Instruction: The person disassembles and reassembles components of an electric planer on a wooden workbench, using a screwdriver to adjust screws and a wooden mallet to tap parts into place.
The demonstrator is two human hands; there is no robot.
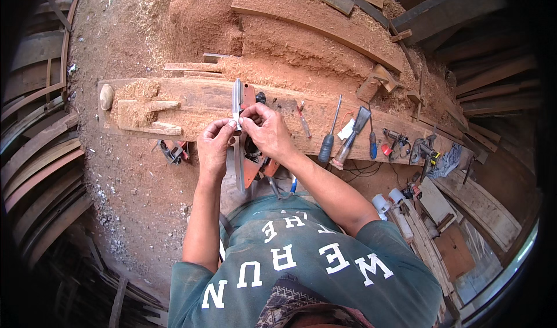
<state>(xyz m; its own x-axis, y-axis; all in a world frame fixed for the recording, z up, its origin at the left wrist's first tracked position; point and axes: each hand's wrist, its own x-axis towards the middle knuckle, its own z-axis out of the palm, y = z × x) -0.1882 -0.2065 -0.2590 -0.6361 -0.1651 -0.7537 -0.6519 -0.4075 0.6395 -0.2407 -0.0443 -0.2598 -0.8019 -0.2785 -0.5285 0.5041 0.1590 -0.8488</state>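
An orange and black electric planer (250, 170) rests on its side across the bench's near edge, its long grey metal sole (237, 96) turned to the left. My left hand (213, 147) pinches thumb and forefinger at the middle of the sole, by the cutter slot. From the other side my right hand (268, 132) curls over the planer, thumb and fingertips meeting the left ones at the same spot. Any small part between the fingertips is too hidden to make out.
Sawdust covers much of the wooden bench plank (203, 98). To the right lie a screwdriver (328, 142), a wide chisel (354, 133) and a corded drill (429, 154). Another red and black tool (173, 152) sits left of my hands. Stacked boards (43, 165) line the left.
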